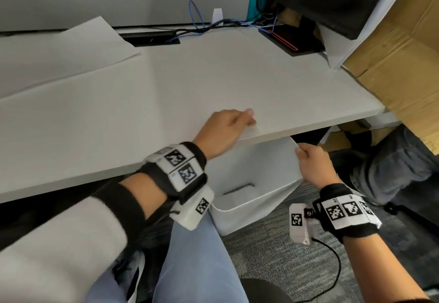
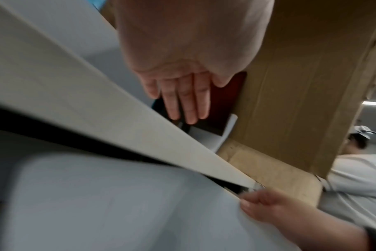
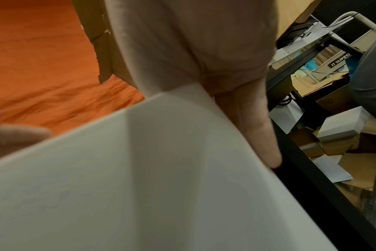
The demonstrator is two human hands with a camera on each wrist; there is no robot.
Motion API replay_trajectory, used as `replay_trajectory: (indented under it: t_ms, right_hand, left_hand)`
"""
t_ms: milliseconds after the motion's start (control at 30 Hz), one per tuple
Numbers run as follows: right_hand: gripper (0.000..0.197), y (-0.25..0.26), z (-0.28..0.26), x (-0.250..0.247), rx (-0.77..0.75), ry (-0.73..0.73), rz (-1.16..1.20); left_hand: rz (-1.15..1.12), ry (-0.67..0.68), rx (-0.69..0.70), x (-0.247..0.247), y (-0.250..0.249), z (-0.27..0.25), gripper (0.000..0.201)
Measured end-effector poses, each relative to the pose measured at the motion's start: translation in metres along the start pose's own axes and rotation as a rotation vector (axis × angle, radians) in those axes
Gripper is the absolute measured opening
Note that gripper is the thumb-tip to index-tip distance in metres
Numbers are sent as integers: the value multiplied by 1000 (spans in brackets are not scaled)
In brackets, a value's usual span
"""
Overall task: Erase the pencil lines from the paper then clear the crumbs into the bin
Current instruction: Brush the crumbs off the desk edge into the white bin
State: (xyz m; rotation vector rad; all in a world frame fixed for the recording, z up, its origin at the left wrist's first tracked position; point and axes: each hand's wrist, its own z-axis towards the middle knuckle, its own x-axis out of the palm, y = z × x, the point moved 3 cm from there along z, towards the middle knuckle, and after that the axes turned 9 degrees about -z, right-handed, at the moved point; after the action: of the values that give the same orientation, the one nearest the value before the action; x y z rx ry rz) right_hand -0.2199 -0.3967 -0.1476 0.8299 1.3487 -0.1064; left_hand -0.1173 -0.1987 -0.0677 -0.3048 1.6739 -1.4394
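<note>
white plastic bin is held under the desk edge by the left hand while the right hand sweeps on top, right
Not quite, the hands are swapped. In the head view the right hand grips the rim of the white plastic bin under the edge of the white desk, while the left hand sweeps on top.

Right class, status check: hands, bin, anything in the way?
Left hand open, sweeping at desk edge. Right hand grips bin rim below. Nothing blocking.

There are two hands, the left hand [image 1: 225,129] and the right hand [image 1: 313,165]. There is one white bin [image 1: 251,179], one desk [image 1: 213,77] and one cardboard box [image 1: 403,53].
</note>
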Motion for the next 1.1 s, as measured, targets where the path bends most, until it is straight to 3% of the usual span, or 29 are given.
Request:
replay_trajectory:
  t_ms: [67, 133, 200, 267, 333, 433, 500, 567, 633, 700, 767, 867, 933, 1000, 1100]
  right_hand:
    - [32, 4, -1, 1, -10, -10, -10]
    - [29, 8, -2, 2, -12, -14, -14]
    - [29, 12, -3, 1, -17, -19, -19]
    - [35, 13, -2, 2, -19, -21, -24]
    - [39, 15, -2, 3, -8, -19, -23]
    - [25, 19, -4, 3, -10, -20, -17]
    - [22, 20, -4, 2, -18, -28, -6]
    - [22, 21, -4, 3, -25, -28, 5]
    - [22, 20, -5, 2, -30, -26, -4]
    - [25, 19, -5, 2, -27, -30, -10]
    - [28, 18, -6, 3, -25, -29, -13]
    - [24, 19, -6, 4, -9, -20, -16]
    - [22, 19, -6, 6, -13, -20, -22]
    - [21, 16, -7, 9, -8, -17, -29]
    - [22, 7, -6, 15, 16, -9, -19]
  left_hand:
    - [222, -103, -68, -28, 14, -6, 48]
    - [506, -145, -273, -51, 36, -13, 63]
    - [613, -164, -495, -64, 53, -24, 77]
    - [631, -125, -571, -56, 55, -33, 82]
    - [638, -73, -516, -35, 46, -36, 82]
    - [581, 43, -284, 7, 29, -37, 79]
    - [377, 173, -166, 28, 17, -41, 72]
    - [10, 299, -168, 32, 10, -47, 61]
    - [-157, 169, -93, 18, 11, -52, 50]
    - [7, -112, 10, -5, 21, -52, 45]
    - [324, -204, -42, -22, 38, -48, 50]
    - [657, -125, -175, -21, 51, -41, 61]
    - [625, -40, -84, -3, 42, -39, 61]
    - [440, 105, 1, 21, 25, -41, 59]
    - [-75, 314, -79, 52, 10, -45, 51]
